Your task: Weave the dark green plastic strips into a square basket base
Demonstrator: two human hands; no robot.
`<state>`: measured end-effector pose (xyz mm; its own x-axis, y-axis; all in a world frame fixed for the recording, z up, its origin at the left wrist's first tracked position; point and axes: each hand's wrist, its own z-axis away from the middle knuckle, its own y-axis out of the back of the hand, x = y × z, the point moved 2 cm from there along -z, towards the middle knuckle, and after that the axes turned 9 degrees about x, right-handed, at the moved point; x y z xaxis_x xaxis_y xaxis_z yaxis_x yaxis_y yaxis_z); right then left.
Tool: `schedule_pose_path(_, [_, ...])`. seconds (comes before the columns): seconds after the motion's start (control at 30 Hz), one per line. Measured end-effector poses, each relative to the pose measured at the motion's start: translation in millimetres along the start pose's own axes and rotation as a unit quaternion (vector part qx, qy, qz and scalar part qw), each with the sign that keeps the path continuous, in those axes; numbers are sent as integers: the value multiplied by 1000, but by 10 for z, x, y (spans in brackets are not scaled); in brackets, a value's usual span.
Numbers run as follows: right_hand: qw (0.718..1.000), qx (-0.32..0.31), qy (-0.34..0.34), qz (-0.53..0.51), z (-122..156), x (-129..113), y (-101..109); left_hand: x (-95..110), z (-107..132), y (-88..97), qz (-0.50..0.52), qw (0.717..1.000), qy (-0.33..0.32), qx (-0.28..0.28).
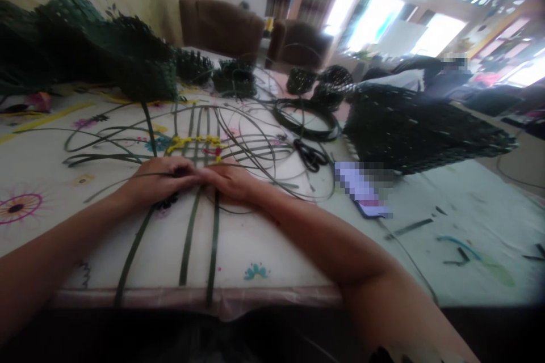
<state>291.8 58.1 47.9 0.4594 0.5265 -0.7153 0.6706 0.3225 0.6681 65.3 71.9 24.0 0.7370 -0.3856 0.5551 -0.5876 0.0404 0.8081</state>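
Note:
My left hand (159, 182) is closed in a pinch on a thin dark green weaving strip (113, 183), whose loose end trails out to the left. Fingertip to fingertip with it, my right hand (230, 180) is also closed, seemingly on the same strip; its fingers partly cover the spot. Just beyond both hands lies a loose lattice of crossed green strips (197, 125), with yellow ties (183, 142) and a short red tie (212, 151) on it. Long strip ends (189, 238) run beneath the hands toward the table's front edge.
Black-handled scissors (313, 156) and a phone (360, 190) lie to the right. Behind them are a coil of strip (304, 119) and a large dark woven piece (417, 127). More dark woven work (140, 59) stands at left; brown chairs (221, 28) are behind. Strip scraps (409, 228) lie at right.

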Motion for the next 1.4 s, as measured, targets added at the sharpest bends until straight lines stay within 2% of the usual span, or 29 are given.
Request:
schedule_pose_path(0.2, [996,43,13,83,19,-276,-133,56,46,-3,-23,997,66,33])
schedule_pose_path(0.3, [972,67,35,222,44,-391,-152,80,55,-15,-13,997,64,39])
schedule_pose_path(0.37, [952,57,38,298,50,-396,-152,98,54,-25,-13,996,75,39])
schedule_pose_path(0.43, [942,30,38,332,52,-368,-149,110,49,-36,-8,996,82,33])
schedule_pose_path(0.6, [925,-17,76,371,77,-425,-117,94,45,-35,-5,998,60,35])
schedule_pose_path(0.77, [921,-98,22,377,125,-566,-105,99,50,-16,-20,998,36,37])
schedule_pose_path(1.0, [913,-94,21,396,137,-626,-135,101,47,-25,-27,998,45,37])
schedule_pose_path(1.13, [911,-114,17,396,83,-556,-100,83,55,-23,-28,998,31,48])
schedule_pose_path(1.4, [914,-113,22,388,-1,-404,-101,99,66,3,-26,998,35,55])
